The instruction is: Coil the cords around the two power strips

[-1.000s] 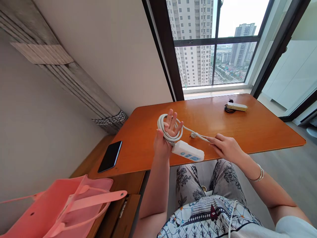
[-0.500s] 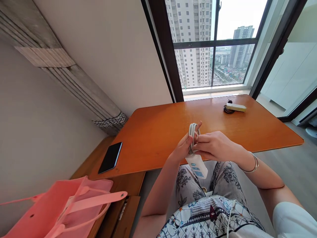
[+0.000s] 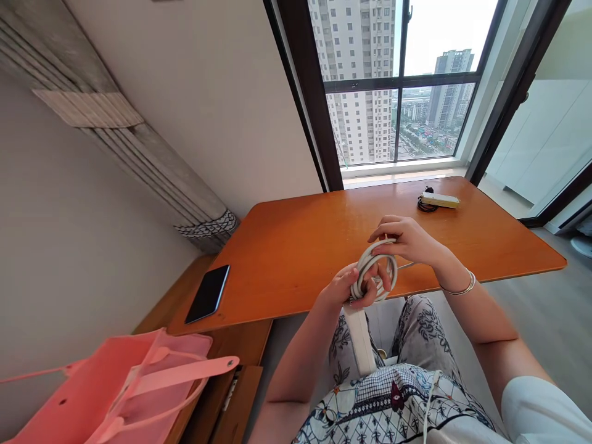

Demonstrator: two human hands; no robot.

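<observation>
In the head view, a person is sitting at an orange-brown wooden table (image 3: 287,259), both hands raised over its near edge. The left hand (image 3: 345,287) is grasping the lower left of a looped white cable (image 3: 367,262), its fingers curling through the ring. The right hand (image 3: 409,239) is bending over the top of the same loops, fingertips touching the cable; how firmly it is gripping, I cannot tell. A short length of cable is running out to the right, below the right hand.

The white power strip (image 3: 361,342) is hanging from the loops below the left hand, in front of the person's lap, with a plain side facing the camera. Patterned trousers (image 3: 423,327) are showing behind it.

Toward the table's far right corner, a second, yellowish power strip (image 3: 440,200) is lying beside its bundled black cable (image 3: 427,206). A black phone (image 3: 208,295) is lying flat near the table's left edge. A pink bag (image 3: 111,382) is filling the lower left. Beyond the table, a window (image 3: 398,80) is showing tall buildings.
</observation>
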